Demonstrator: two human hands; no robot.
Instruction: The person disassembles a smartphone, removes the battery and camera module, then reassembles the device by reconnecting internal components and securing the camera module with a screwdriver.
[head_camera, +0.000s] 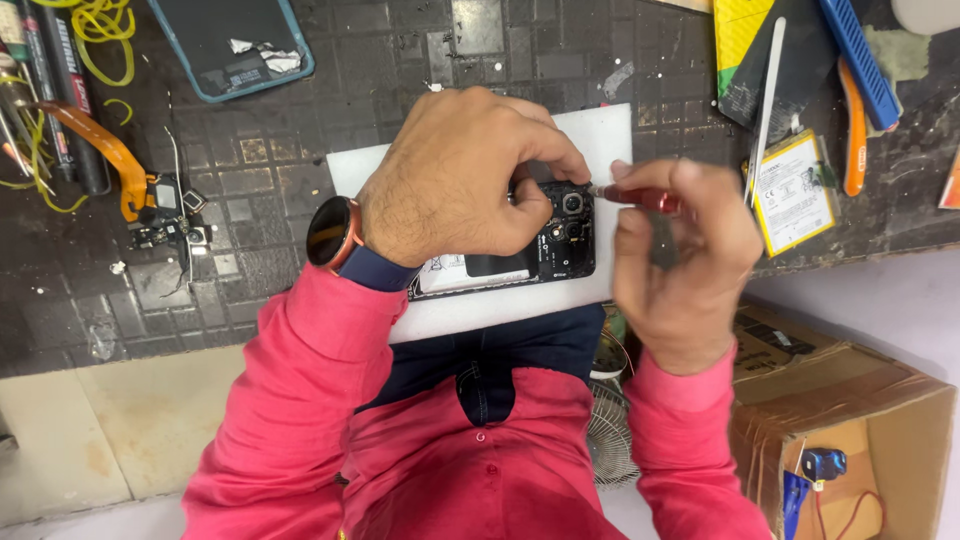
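— Head camera, looking straight down: what's the left hand (455, 175) up to?

— It's curled over an opened phone (530, 255), fingers bent and pressing on the upper edge near the camera lenses. Back cover's off, black inner parts showing. There's a round watch (333, 233) on that wrist.

— And the phone sits where?

— On a white pad (610, 130) lying on the dark tiled table (240, 180), right in front of the person's pink shirt.

— Right hand (685, 265)?

— Closed around a red-handled screwdriver (640, 196), thumb and fingers pinching the handle. The metal tip points left, meeting the phone's top corner just beside the left fingertips.

— What's lying around?

— Up left, a phone back cover (235, 40) with a teal rim, inside facing up. Near it, yellow wire (100, 25), orange-handled pliers (100, 145) and a small bundle of removed black parts (170, 225). To the right, a flat battery (795, 190) with a yellow edge, a blue tool (858, 60), an orange tool (853, 130). Lower right, beside the table, an open cardboard box (850, 400).
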